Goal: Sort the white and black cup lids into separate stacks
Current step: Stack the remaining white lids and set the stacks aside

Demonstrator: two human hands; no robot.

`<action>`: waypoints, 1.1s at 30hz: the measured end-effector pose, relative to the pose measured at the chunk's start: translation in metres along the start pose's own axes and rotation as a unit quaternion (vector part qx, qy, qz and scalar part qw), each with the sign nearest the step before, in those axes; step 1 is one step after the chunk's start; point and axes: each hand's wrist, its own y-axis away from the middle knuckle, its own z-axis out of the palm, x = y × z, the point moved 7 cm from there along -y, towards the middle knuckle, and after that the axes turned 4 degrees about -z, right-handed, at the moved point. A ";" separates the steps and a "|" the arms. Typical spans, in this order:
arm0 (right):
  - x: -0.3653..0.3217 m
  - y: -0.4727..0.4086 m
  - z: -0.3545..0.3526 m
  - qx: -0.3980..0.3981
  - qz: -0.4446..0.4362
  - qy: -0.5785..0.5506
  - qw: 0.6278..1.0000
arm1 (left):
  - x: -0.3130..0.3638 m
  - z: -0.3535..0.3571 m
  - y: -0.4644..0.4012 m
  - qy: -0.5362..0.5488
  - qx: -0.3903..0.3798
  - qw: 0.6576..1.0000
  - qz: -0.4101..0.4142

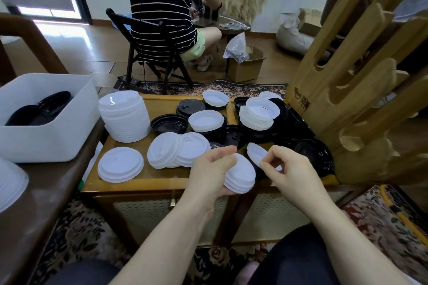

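Your left hand (212, 169) cups a short stack of white lids (240, 174) at centre frame, fingers curled round it. Your right hand (286, 169) pinches a single white lid (256, 154) beside it. A tall white lid stack (125, 117) stands at centre left; black lids (311, 154) lie right of the hands.

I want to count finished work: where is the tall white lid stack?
The tall white lid stack stands at the wooden table's far left, beside the white bin.
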 end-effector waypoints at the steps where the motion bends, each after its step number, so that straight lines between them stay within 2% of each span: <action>1: 0.001 0.000 0.000 0.001 0.007 0.003 1.000 | 0.000 -0.002 0.000 0.000 0.007 1.000 0.003; 4: -0.004 0.001 -0.013 0.070 0.008 -0.037 0.997 | 0.004 -0.006 0.000 0.008 0.017 1.000 0.023; 6: -0.004 0.003 -0.025 0.144 0.028 -0.165 0.975 | 0.009 -0.007 0.001 0.030 0.013 0.999 0.035; 8: 0.004 0.001 -0.028 0.175 0.086 -0.352 0.915 | 0.015 -0.009 0.003 0.063 0.012 0.997 0.050; 11: 0.006 -0.006 -0.008 0.097 0.177 -0.597 0.776 | 0.021 -0.015 0.001 0.120 0.017 0.990 0.071; 13: 0.000 -0.006 0.007 0.029 0.220 -0.672 0.706 | 0.021 -0.018 -0.001 0.154 0.019 0.986 0.063; 15: -0.007 -0.003 0.018 -0.019 0.248 -0.696 0.674 | 0.018 -0.017 -0.003 0.203 0.002 0.978 0.035; 18: -0.014 -0.002 0.024 -0.041 0.264 -0.706 0.656 | 0.014 -0.012 -0.005 0.261 -0.040 0.965 -0.005; 21: -0.017 -0.004 0.027 -0.046 0.264 -0.709 0.653 | 0.013 -0.011 -0.006 0.267 -0.052 0.962 -0.013; 26: -0.018 -0.006 0.027 -0.027 0.243 -0.691 0.680 | 0.014 -0.012 -0.004 0.269 -0.052 0.962 -0.015; 31: -0.013 -0.009 0.017 0.037 0.242 -0.730 0.638 | 0.016 -0.012 -0.001 0.274 -0.040 0.961 -0.013; 33: -0.015 -0.008 0.021 0.015 0.241 -0.712 0.659 | 0.017 -0.012 0.000 0.270 -0.042 0.962 -0.007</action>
